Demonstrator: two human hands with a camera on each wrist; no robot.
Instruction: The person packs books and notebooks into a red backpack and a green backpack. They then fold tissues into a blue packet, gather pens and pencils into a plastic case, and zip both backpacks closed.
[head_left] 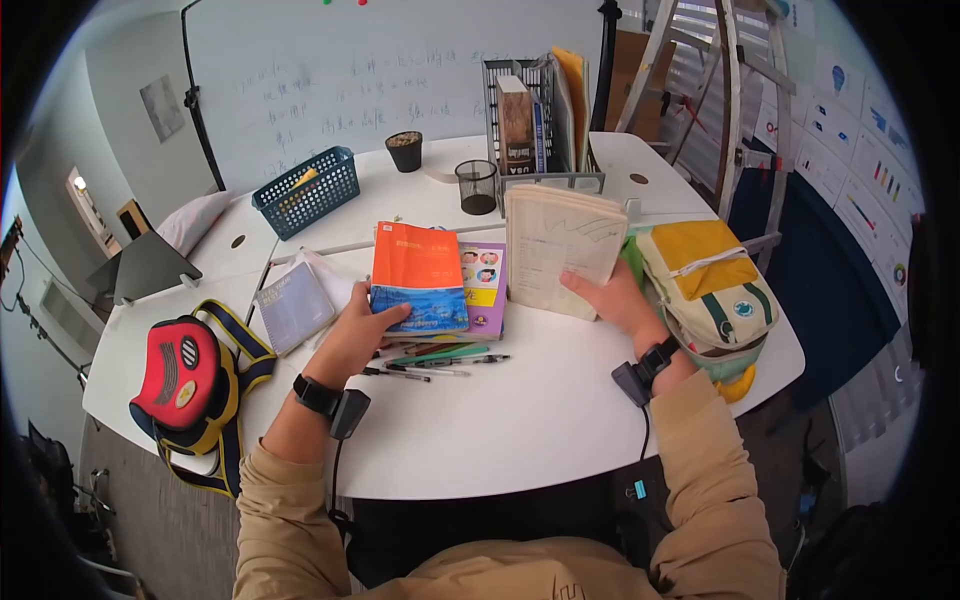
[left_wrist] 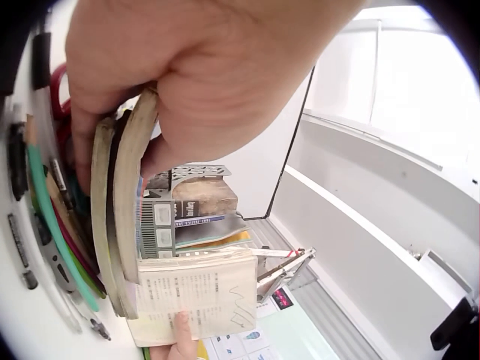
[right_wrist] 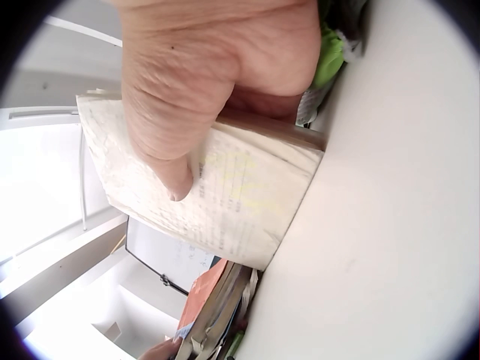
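My left hand (head_left: 352, 330) grips the left edge of an orange and blue book (head_left: 420, 275), its thumb on the cover; a purple book (head_left: 486, 290) sits behind it. In the left wrist view the left hand (left_wrist: 187, 75) holds thick book edges (left_wrist: 135, 187). The right hand (head_left: 615, 298) grips a worn, cream-paged book (head_left: 560, 245) at its right side, thumb on the page. That book (right_wrist: 225, 187) stands tilted with its lower edge at the tabletop in the right wrist view, under the right hand (right_wrist: 202, 82). Pens (head_left: 440, 358) lie just below the orange book.
A red backpack (head_left: 185, 385) and spiral notebook (head_left: 297, 305) are at the left, a cream and yellow backpack (head_left: 715, 290) at the right. Behind stand a teal basket (head_left: 308, 195), plant pot (head_left: 404, 152), mesh cup (head_left: 477, 190) and file rack (head_left: 550, 182) with books.
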